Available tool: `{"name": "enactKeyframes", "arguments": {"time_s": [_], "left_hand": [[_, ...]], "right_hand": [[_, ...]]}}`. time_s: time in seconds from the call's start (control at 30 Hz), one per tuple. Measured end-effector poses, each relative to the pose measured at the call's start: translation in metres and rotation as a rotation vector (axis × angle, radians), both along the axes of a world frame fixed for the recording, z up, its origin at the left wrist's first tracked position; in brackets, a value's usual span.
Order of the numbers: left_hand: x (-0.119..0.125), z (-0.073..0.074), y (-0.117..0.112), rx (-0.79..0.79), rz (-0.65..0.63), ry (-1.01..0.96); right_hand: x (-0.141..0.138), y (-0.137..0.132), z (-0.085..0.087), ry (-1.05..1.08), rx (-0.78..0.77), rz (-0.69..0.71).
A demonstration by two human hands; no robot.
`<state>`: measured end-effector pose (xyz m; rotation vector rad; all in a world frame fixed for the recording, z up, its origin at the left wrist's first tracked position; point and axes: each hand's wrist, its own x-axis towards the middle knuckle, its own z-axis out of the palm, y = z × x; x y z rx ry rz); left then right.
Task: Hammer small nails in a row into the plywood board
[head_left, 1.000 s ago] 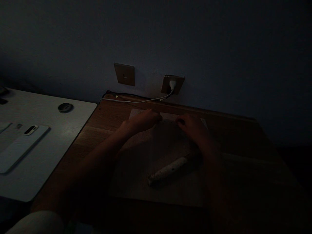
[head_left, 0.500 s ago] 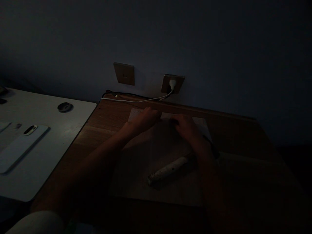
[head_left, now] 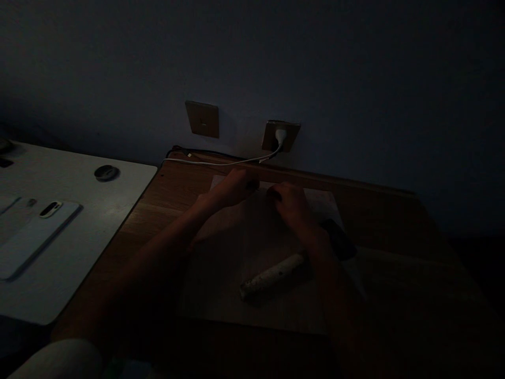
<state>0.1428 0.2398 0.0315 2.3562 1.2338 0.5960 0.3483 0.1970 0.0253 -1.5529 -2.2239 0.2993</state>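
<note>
Where the wall (head_left: 355, 95) rises: it fills the upper part of what I see, dim and bluish grey, with very little light anywhere.
Wooden desk (head_left: 145, 210): brown, with a visible grain, running along the wall.
White desk (head_left: 102, 221): to the left, just beside the wooden one, its near corner rounded.
Sheet (head_left: 252, 237): flat and pale, lying on the wooden desk beneath both arms; too dark for me to tell paper from board.
Tool (head_left: 272, 275): resting slantwise on the sheet, its pale, dark-speckled handle toward the person; the right forearm (head_left: 327, 279) crosses in front of its other end. A dark, broad shape (head_left: 338, 240) shows past that arm, and I can't tell whether it belongs to the tool.
Phone (head_left: 35, 242): pale, back up on the white desk, with an oval camera patch.
Left hand (head_left: 239, 187): fingers curled at the sheet's far edge; whether they pinch anything, I can't tell.
Right hand (head_left: 289, 202): near the left one but apart, fingers bent over the sheet's far part; I can't make out any grip.
Wall plates (head_left: 202, 119): two, side by side.
Dish (head_left: 105, 172): small, dark, round, on the white desk.
Plug (head_left: 280, 136): white, in the right-hand plate, trailing a thin white cable (head_left: 221, 163).
</note>
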Motion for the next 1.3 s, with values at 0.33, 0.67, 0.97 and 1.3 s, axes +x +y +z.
{"name": "enactKeyframes", "arguments": {"time_s": [0.33,0.67,0.97,1.3], "left_hand": [[-0.006,-0.004,0.008,-0.249,0.008,-0.042],[-0.011,-0.01,0.011,-0.372,-0.036,-0.188],[-0.012,-0.017,0.014,-0.524,-0.024,-0.392],[-0.008,-0.02,0.012,-0.671,-0.006,-0.6]], "right_hand": [[-0.005,0.002,-0.008,0.088,-0.062,-0.01],[-0.005,0.003,-0.01,0.101,-0.063,0.04],[0.0,0.007,-0.011,0.124,-0.052,0.121],[0.002,0.004,0.004,0.226,-0.002,0.083]]}}
